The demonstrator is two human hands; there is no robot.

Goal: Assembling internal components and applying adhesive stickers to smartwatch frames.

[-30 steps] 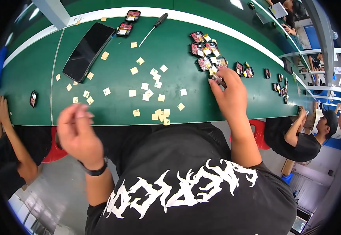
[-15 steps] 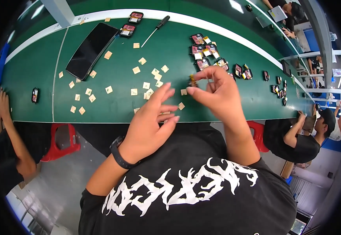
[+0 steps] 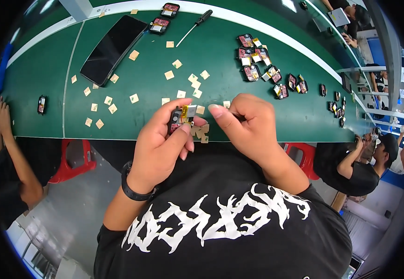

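My left hand [image 3: 157, 139] is closed around a small electronic device [image 3: 176, 122]. The device has a dark open casing, a reddish circuit board and a silver battery with yellow tape, which stands up at its upper right. My left thumb presses on its near side. Just to the right, apart from the device, is my right hand [image 3: 250, 125]. Its fingers are curled in and the thumb points toward the device; whatever they hold, if anything, is mostly hidden. Small square pale stickers [image 3: 204, 130] lie on the green table [image 3: 132, 125] between and beyond my hands.
Several similar open devices [image 3: 252, 72] sit in a cluster at the far right, more along the right. A large black phone-like slab [image 3: 113, 50], a screwdriver [image 3: 195, 28] and two devices [image 3: 159, 25] lie at the back. People sit left and right; red stools [image 3: 74, 162] stand below.
The device has passed from my right hand into my left, which was empty with fingers spread. My right hand has curled its fingers and moved lower. The view has shifted slightly.
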